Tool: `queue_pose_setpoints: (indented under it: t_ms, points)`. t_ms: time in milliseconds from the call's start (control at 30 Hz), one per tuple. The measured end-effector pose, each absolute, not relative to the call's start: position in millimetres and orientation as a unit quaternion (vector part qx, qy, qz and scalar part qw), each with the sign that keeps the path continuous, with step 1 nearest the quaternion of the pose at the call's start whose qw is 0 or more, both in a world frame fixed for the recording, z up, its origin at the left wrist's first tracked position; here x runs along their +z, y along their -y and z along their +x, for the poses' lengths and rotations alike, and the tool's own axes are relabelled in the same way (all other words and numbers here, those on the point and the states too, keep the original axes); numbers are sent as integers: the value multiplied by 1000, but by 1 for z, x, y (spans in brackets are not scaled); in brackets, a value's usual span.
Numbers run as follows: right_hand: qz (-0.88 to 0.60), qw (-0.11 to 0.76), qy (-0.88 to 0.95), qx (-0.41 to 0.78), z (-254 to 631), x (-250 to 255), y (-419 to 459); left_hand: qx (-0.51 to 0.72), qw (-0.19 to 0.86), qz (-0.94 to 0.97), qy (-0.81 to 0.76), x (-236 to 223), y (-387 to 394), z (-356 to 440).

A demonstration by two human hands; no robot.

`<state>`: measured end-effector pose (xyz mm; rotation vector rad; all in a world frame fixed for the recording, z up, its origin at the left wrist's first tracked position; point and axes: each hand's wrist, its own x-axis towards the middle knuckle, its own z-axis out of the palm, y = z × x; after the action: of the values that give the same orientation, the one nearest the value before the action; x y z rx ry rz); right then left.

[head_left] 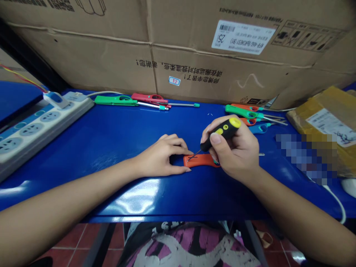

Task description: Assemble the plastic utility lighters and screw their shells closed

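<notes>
An orange long-necked lighter [201, 160] lies flat on the blue table, its handle end towards the left. My left hand [161, 156] pinches that end, the thumb on the near side and the fingertips on the far side. In my right hand [240, 154] is a screwdriver [218, 135] with a black and yellow handle, gripped with the shaft slanting down to the left. The screwdriver's tip meets the top of the handle near its left end. My right hand covers the lighter's middle; its metal neck shows a little beyond.
Green [111, 100] and red [148, 98] lighters lie at the back; more, including a blue lighter [260, 128], are behind my right hand. A power strip [41, 128] stands left. A large cardboard box [111, 63] walls the back; a taped parcel [314, 115] sits right.
</notes>
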<state>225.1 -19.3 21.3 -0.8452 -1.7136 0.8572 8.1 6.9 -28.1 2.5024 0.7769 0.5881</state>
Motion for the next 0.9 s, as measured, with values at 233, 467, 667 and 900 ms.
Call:
queue_pose_setpoints:
  t_ms: [233,467,667,900]
  points:
    - [-371,486,702,366,224,22,17,217,228,905,-287,-28,-6,8]
    - [-311,430,754,388,233,29,18,208,243,896,-307,-24,-1,7]
    - [-280,408,804,329,233,34,14,222,245,890,-315,-27,1,8]
    - [-297,365,879,80,224,57,16,228,240,889,-315,-30,1,8]
